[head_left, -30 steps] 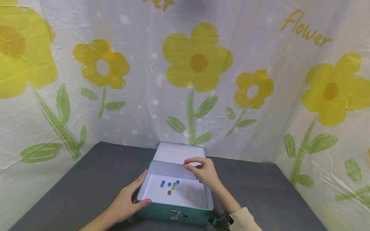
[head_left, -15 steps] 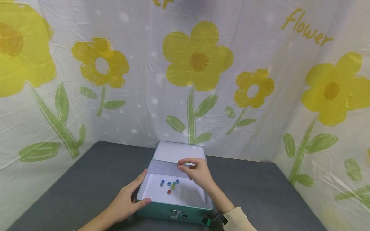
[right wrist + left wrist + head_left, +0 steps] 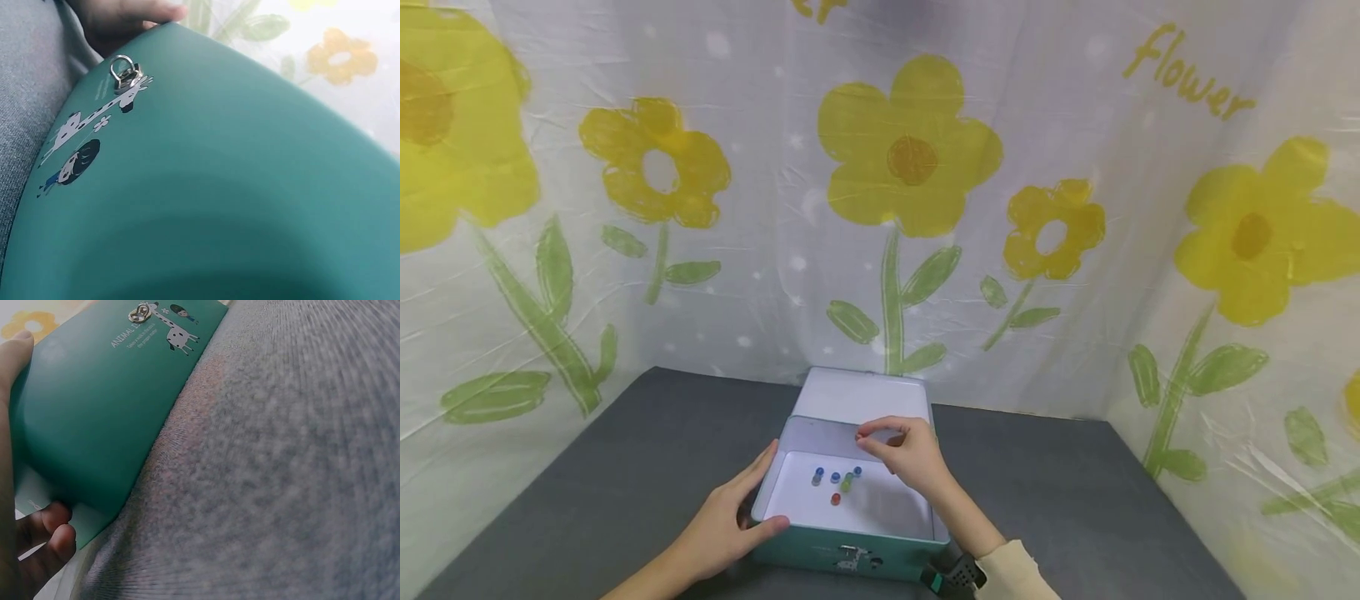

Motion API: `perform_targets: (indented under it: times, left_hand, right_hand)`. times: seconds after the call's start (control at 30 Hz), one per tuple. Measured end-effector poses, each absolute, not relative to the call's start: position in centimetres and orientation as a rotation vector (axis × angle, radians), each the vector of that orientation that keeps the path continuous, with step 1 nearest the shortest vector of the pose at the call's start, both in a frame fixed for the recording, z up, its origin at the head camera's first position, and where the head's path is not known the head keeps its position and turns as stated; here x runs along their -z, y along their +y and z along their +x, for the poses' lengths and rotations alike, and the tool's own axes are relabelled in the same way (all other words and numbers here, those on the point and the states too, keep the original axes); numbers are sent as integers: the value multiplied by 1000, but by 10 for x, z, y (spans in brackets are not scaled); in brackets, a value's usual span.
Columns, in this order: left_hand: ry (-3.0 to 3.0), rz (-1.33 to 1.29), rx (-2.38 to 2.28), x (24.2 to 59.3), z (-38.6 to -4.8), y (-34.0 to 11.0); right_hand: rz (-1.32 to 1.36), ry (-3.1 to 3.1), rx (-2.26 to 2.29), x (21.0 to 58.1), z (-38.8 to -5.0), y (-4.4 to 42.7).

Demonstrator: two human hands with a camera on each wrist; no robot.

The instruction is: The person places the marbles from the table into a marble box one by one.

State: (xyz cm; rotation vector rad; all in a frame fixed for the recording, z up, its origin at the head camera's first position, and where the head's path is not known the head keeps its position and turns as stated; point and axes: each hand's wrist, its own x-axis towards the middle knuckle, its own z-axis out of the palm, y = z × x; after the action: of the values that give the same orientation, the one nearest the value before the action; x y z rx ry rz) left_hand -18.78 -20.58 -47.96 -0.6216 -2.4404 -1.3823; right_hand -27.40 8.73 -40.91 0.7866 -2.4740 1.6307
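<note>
A green tin box (image 3: 831, 546) with a white inside stands on the dark table. My left hand (image 3: 718, 525) holds its left side, thumb at the front rim; in the left wrist view, curled fingers (image 3: 47, 540) touch the box's side. Over the box's back part, my right hand (image 3: 913, 458) pinches a tiny reddish bead (image 3: 859, 436) between thumb and index finger. On the box floor below lie a red bead (image 3: 836, 499), a green bead (image 3: 847, 483) and several blue ones, such as this blue bead (image 3: 857, 472). My right hand and forearm cover part of the box's right side.
The box's lid (image 3: 857, 392) is folded open towards the back. A metal clasp (image 3: 127, 75) and a giraffe drawing mark the front wall. Behind the dark table (image 3: 1030, 475) hangs a flower-printed curtain (image 3: 760, 250).
My right hand has shifted left over the box with the bead in its pinch. A blue bead near the right wall, seen earlier, is now hidden. The left hand stays on the box.
</note>
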Motion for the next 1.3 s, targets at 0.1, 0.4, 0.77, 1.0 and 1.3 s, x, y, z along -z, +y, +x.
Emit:
perform_targets:
  times: [0.1, 0.4, 0.77, 1.0, 1.3]
  left_hand:
    - [-2433, -634, 1357, 483, -190, -205]
    - [-2438, -620, 1349, 483, -189, -205]
    - [-2427, -640, 1373, 482, -191, -204]
    - [-2407, -673, 1368, 482, -193, -200]
    - [-2428, -655, 1374, 477, -190, -201]
  right_hand:
    - [778, -2482, -1617, 408, -271, 89]
    - [763, -2473, -1603, 407, -271, 89]
    - [792, -2476, -1570, 408, -272, 89]
    - [750, -2446, -1655, 401, -272, 98]
    - [859, -2493, -1511, 388, -261, 119]
